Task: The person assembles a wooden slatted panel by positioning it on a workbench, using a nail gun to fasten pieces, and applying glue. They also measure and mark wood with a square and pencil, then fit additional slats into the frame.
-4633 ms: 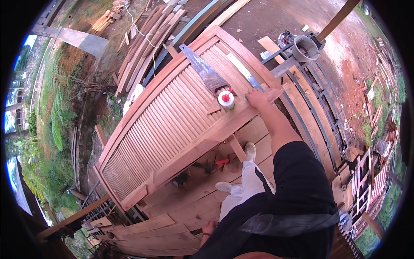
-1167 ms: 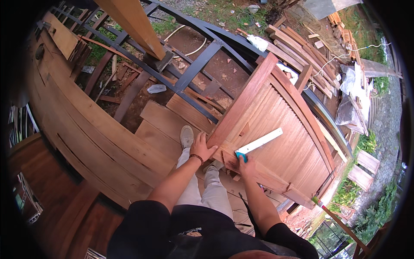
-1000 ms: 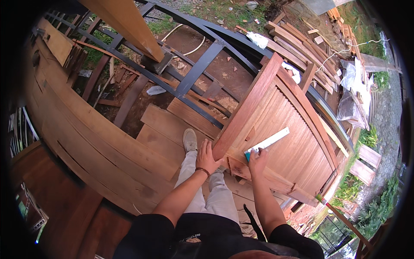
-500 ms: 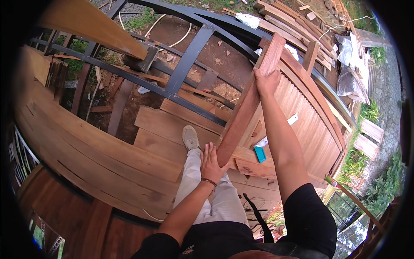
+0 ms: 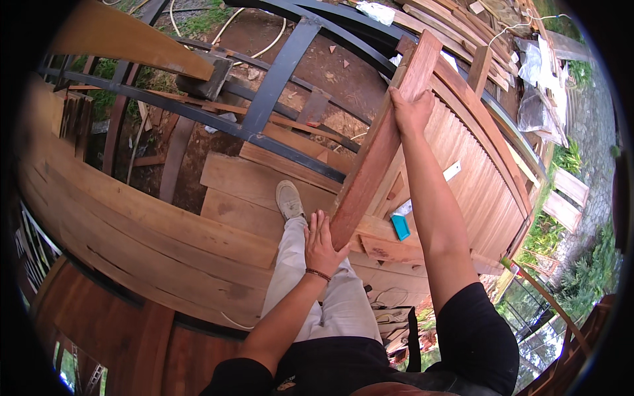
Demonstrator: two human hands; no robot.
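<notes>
A long reddish-brown wooden beam point(image 5: 378, 155) slants from beside my legs up toward the far right. My right hand point(image 5: 411, 112) grips its upper part, fingers wrapped over the edge. At the lower end my left hand point(image 5: 322, 241) lies with its palm against the wood; its fingers stretch out along the side, and a dark bracelet circles the wrist. Right of the beam is a slatted wooden panel point(image 5: 475, 191) with a curved frame. A small turquoise object point(image 5: 400, 226) rests on boards near the beam's lower end.
Dark metal framing point(image 5: 281, 76) spans bare soil at the far left. A thick wooden post point(image 5: 132, 43) juts in there. Curved planking point(image 5: 145, 218) runs along the left. Stacked lumber point(image 5: 456, 39) and plastic sheeting point(image 5: 535, 92) lie at the far right. My shoe point(image 5: 288, 199) stands on planks.
The beam's far end and my right hand sit slightly higher in the picture. My left hand stays at the lower end, a little higher too. The whole view has shifted slightly.
</notes>
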